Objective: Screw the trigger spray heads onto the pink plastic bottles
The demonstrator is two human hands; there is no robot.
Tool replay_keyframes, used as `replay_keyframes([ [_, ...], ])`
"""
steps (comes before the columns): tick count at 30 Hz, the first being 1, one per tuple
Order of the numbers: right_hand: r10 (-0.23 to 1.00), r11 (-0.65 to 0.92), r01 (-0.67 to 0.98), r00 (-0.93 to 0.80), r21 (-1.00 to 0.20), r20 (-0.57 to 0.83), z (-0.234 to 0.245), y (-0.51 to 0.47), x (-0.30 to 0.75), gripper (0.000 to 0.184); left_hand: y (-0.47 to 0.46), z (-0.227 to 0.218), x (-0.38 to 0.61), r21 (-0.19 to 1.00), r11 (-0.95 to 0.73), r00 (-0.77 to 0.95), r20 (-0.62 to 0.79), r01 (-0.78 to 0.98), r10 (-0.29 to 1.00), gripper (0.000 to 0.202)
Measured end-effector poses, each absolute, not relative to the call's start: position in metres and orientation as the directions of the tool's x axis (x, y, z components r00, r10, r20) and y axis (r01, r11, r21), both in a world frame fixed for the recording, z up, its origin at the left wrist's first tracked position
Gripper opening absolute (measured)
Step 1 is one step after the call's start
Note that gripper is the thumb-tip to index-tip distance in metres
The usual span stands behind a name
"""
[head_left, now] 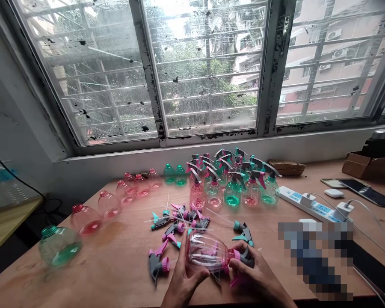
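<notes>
A clear pink spray bottle [207,250] lies sideways in the air above the table's front part. Around its base end my left hand [184,273] is wrapped. My right hand [252,267] is closed round the pink collar and grey-pink trigger sprayer head [240,256] at the bottle's neck; how far the collar is screwed on I cannot tell. Under and behind the bottle lies a pile of loose sprayer heads [192,216] with thin tubes. One pink-grey sprayer head [158,265] rests left of my left hand, and a green-grey one [244,233] lies behind my right hand.
Headless pink and green bottles [109,204] line the table's left side. Several bottles with sprayer heads [232,192] stand grouped at the back. On the right are a power strip [311,205] with cables, phones [368,192] and a cardboard box [361,164]. Behind is a window [208,77].
</notes>
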State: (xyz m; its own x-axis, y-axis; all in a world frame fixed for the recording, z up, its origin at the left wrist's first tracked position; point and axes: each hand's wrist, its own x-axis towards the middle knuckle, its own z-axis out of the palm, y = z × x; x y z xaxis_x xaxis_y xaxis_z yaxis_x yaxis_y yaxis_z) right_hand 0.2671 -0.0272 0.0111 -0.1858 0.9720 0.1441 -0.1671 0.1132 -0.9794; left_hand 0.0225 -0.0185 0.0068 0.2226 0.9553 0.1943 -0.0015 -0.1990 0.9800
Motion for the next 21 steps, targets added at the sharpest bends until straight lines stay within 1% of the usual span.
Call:
replay_keyframes([
  [4,0.975,0.095,-0.217,-0.174,-0.972,0.135,0.004,-0.025,0.267,0.037,-0.017,0.008,0.024,0.978,-0.207,0.273,0.207,-0.03,0.94,0.109],
  [6,0.98,0.101,-0.223,-0.148,-0.97,0.136,0.001,-0.025,0.268,0.037,-0.018,0.01,0.026,0.969,-0.246,0.286,0.235,0.002,0.929,0.107],
  [8,0.981,0.103,-0.229,-0.135,-0.968,0.136,0.0,-0.025,0.268,0.038,-0.02,0.01,0.026,0.959,-0.278,0.267,0.254,0.054,0.93,0.104],
  [10,0.98,0.101,-0.22,-0.146,-0.97,0.135,0.001,-0.026,0.268,0.038,-0.021,0.009,0.026,0.953,-0.291,0.239,0.264,0.084,0.935,0.105],
  [13,0.978,0.098,-0.192,-0.162,-0.976,0.13,0.005,-0.027,0.268,0.035,-0.021,0.006,0.024,0.965,-0.257,0.256,0.238,0.043,0.937,0.113],
  [17,0.98,0.09,-0.212,-0.156,-0.973,0.125,0.007,-0.028,0.266,0.036,-0.017,0.002,0.022,0.981,-0.185,0.296,0.193,-0.055,0.936,0.106],
  [21,0.987,0.092,-0.243,-0.107,-0.966,0.121,0.005,-0.026,0.265,0.038,-0.012,-0.006,0.021,0.973,-0.232,0.301,0.227,-0.021,0.926,0.105],
])
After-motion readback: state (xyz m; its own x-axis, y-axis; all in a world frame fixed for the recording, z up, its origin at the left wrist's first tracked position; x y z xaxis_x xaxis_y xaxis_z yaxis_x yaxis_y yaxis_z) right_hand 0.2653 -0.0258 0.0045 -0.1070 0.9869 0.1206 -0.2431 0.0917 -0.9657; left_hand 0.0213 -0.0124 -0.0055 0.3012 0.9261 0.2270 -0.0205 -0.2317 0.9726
